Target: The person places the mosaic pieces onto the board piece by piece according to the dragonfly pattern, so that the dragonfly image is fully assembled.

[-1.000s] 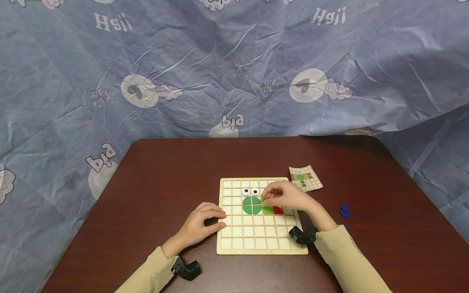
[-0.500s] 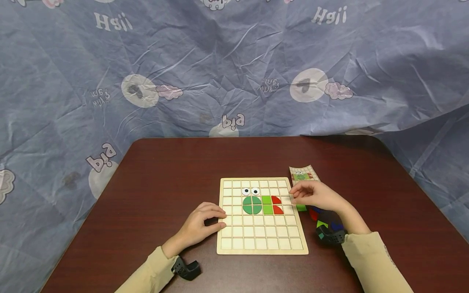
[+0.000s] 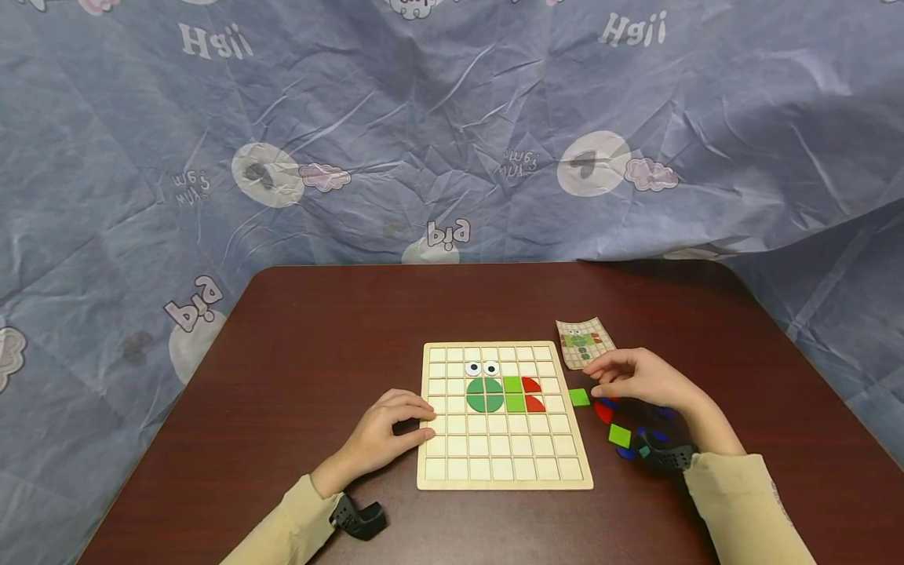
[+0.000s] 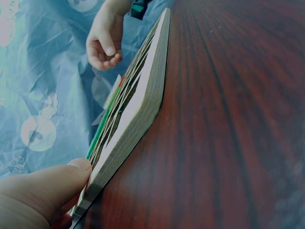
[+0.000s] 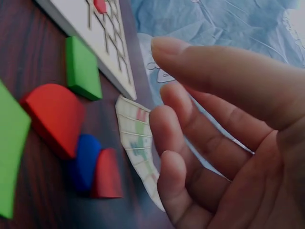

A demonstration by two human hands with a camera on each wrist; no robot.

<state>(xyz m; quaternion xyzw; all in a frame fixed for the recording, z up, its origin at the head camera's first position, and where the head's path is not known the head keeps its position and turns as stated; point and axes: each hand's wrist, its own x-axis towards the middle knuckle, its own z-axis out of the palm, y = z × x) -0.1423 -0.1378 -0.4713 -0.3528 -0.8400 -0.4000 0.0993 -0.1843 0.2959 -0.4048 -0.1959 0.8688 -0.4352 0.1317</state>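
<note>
A pale wooden grid board [image 3: 480, 447] lies in the middle of the table. On it sit two eye pieces [image 3: 474, 369], a dark green circle of quarter pieces [image 3: 476, 404], two light green squares [image 3: 515, 403] and two red quarter-round pieces [image 3: 534, 404]. My left hand [image 3: 388, 431] rests on the board's left edge; its thumb [image 4: 57, 183] touches the rim in the left wrist view. Past the board's right side hovers my right hand [image 3: 646, 380], its fingers loosely bent around nothing. Below its fingertips are a loose green square [image 3: 579, 397] and a red rounded piece [image 3: 603, 412].
A pattern card [image 3: 579, 353] with a curled edge lies behind the right hand. Another green square [image 3: 619, 436] and several blue pieces [image 3: 625, 453] are scattered under the right forearm, partly hidden. A patterned blue cloth [image 3: 452, 157] hangs behind the table.
My right hand has let go of a light green square on the board and moved right, over the loose pieces, uncovering two squares and two red pieces. The left hand has stayed still.
</note>
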